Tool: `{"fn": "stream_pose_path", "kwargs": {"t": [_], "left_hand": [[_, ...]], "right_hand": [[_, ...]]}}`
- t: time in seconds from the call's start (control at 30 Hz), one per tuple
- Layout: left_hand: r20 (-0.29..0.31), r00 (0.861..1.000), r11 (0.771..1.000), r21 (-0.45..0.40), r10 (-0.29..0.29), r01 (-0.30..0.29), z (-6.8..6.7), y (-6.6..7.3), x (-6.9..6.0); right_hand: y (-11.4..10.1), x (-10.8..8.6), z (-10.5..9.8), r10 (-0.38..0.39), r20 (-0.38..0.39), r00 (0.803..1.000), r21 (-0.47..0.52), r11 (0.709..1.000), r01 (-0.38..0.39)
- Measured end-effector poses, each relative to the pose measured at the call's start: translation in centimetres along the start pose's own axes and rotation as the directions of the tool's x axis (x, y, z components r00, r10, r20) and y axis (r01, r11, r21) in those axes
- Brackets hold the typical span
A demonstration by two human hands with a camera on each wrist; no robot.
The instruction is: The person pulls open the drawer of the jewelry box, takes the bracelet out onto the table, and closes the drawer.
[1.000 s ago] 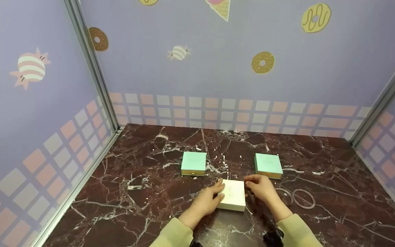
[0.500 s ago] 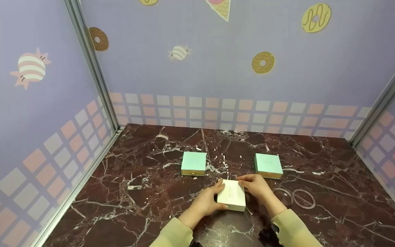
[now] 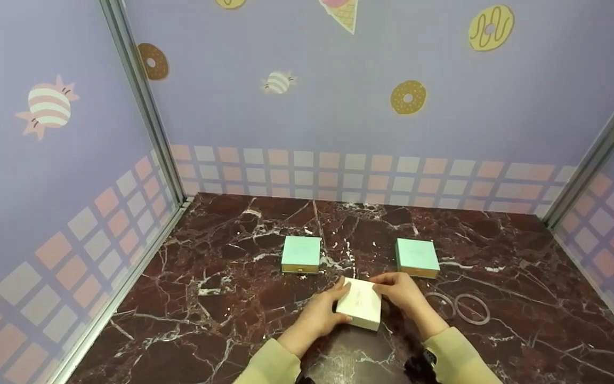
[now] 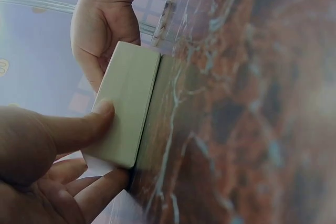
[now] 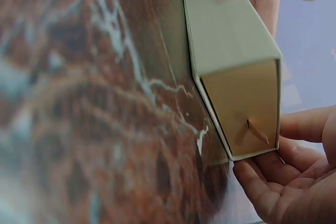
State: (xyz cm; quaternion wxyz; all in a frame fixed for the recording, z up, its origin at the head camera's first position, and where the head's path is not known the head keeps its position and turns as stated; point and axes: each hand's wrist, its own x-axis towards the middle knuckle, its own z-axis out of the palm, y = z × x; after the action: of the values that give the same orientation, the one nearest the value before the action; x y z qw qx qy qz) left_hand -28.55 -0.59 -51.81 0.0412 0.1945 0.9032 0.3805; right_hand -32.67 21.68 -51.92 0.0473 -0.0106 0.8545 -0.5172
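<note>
In the head view, a cream drawer box (image 3: pixel 359 303) sits low in the middle of the marble table. My left hand (image 3: pixel 317 314) grips its left side, with the thumb (image 4: pixel 102 116) on the near wall and fingers at the far side. My right hand (image 3: pixel 402 290) holds the far right corner between thumb and fingers. The right wrist view shows the box's tan drawer end (image 5: pixel 241 103), with a small ribbon pull (image 5: pixel 258 132) sticking out. In that view the drawer looks fully in. What the box contains is hidden.
Two mint-green drawer boxes stand farther back, one on the left (image 3: pixel 301 254) and one on the right (image 3: pixel 417 257). Two pale translucent rings, one nearer (image 3: pixel 472 322), lie right of my right hand. Patterned walls (image 3: pixel 339 170) enclose the table.
My right hand has moved left from beside the cream box onto its far right corner. The left thumb has slid along the near wall. The box has turned slightly.
</note>
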Motion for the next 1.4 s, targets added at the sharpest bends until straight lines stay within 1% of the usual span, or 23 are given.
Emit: {"fn": "stream_pose_path", "kwargs": {"t": [0.13, 0.23, 0.43, 0.57, 0.67, 0.87, 0.97, 1.07, 1.2, 1.3, 1.4], "left_hand": [[-0.030, 0.999, 1.000, -0.017, -0.016, 0.016, -0.1, 0.0, 0.0], [-0.054, 0.997, 0.998, -0.027, -0.053, 0.051, -0.1, 0.0, -0.1], [-0.129, 0.985, 0.993, -0.038, -0.118, 0.114, -0.2, 0.1, -0.1], [-0.177, 0.975, 0.991, -0.037, -0.132, 0.128, -0.2, -0.1, 0.0], [-0.187, 0.974, 0.992, -0.050, -0.127, 0.119, -0.2, -0.2, 0.2], [-0.175, 0.978, 0.991, -0.095, -0.114, 0.099, -0.2, -0.4, 0.5], [-0.165, 0.979, 0.988, -0.124, -0.117, 0.097, -0.2, -0.4, 0.4], [-0.159, 0.982, 0.988, -0.137, -0.099, 0.077, -0.2, -0.3, 0.3], [-0.112, 0.991, 0.989, -0.137, -0.076, 0.061, -0.2, -0.2, 0.2], [-0.066, 0.994, 0.985, -0.153, -0.087, 0.076, -0.3, -0.1, 0.2], [-0.054, 0.994, 0.982, -0.171, -0.096, 0.086, -0.3, 0.0, 0.2]], "right_hand": [[0.2, -0.4, -0.4, -0.018, -0.004, 1.000, 0.001, 1.000, 0.018], [0.3, -0.8, -0.7, -0.020, -0.008, 1.000, 0.005, 1.000, 0.020], [0.4, -1.6, -0.8, -0.006, 0.002, 1.000, 0.033, 0.999, 0.006], [0.1, -2.4, -0.6, -0.022, -0.012, 1.000, -0.001, 1.000, 0.022], [-0.1, -2.9, -0.5, -0.035, -0.033, 0.999, -0.048, 0.998, 0.033], [-0.4, -3.6, 0.0, -0.021, -0.087, 0.996, -0.125, 0.992, 0.010], [-0.6, -3.9, 0.1, -0.010, -0.097, 0.995, -0.158, 0.987, -0.006], [-0.8, -4.2, 0.3, 0.011, -0.081, 0.997, -0.172, 0.985, -0.025], [-0.8, -4.7, 0.3, 0.025, -0.044, 0.999, -0.178, 0.983, -0.033], [-0.8, -4.9, 0.3, 0.010, -0.028, 1.000, -0.183, 0.983, -0.015], [-0.6, -4.9, 0.3, 0.005, -0.026, 1.000, -0.168, 0.986, -0.009]]}}
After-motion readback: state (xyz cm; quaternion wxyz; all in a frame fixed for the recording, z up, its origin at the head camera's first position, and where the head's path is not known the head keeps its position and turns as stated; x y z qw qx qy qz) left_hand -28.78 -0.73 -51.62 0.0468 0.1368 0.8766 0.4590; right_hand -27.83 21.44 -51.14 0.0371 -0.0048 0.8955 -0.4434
